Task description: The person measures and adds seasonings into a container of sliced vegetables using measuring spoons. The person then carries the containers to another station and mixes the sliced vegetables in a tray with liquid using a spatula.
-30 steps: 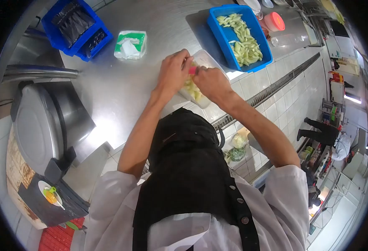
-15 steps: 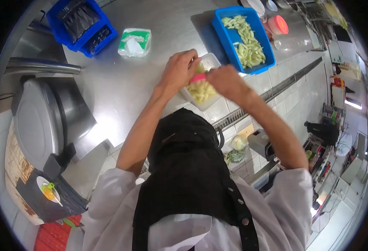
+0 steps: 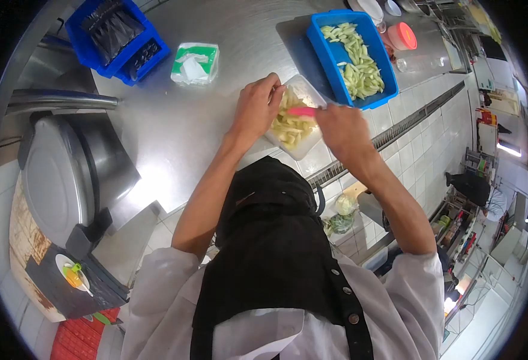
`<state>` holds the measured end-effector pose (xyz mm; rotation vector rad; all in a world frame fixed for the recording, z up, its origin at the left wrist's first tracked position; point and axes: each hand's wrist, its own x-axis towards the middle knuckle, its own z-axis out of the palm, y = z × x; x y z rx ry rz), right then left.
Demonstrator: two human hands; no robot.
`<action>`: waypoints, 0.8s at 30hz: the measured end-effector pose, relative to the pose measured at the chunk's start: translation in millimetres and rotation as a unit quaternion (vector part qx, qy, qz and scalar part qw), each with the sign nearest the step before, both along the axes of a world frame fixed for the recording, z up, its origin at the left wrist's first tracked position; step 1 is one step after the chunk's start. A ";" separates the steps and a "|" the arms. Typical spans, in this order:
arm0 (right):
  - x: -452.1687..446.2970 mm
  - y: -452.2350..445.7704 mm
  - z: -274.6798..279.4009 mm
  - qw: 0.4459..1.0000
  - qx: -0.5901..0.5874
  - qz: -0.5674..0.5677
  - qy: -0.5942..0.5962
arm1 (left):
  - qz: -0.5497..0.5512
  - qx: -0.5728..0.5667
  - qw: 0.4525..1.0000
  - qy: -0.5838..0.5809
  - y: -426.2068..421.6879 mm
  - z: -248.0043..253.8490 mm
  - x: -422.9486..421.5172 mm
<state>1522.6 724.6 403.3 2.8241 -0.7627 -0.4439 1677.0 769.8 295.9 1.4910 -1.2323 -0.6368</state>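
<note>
Metal counter [image 3: 198, 132] spread beneath both forearms. The right hand [image 3: 343, 131], elbow flared outward, closed its fingers around a pink tool [image 3: 303, 111] above pale pieces [image 3: 292, 133] in a white container [image 3: 307, 149]. The left hand [image 3: 259, 107] curled beside its rim, grasp unclear.

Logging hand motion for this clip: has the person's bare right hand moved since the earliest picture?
Yes: the right hand has shifted rightward in view, closer to the lower end of the rectangular blue plastic tray.
</note>
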 end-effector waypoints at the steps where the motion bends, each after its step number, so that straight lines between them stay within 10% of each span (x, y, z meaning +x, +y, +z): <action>1: 3.5 4.7 21.5 0.999 -0.001 -0.039 0.027 | 0.000 0.001 1.000 0.000 0.1 -2.9 -1.8; 7: 19.9 7.8 -64.6 0.994 -0.078 -0.073 -0.007 | 0.075 0.007 0.997 0.018 8.3 -0.9 -22.9; 16: 1.0 3.4 46.8 0.999 0.017 0.014 0.026 | 0.125 0.040 0.991 0.009 13.6 3.4 -27.1; 24: 6.3 7.3 -57.9 0.994 0.060 -0.086 -0.027 | 0.170 0.016 0.985 0.003 22.7 -3.9 -35.6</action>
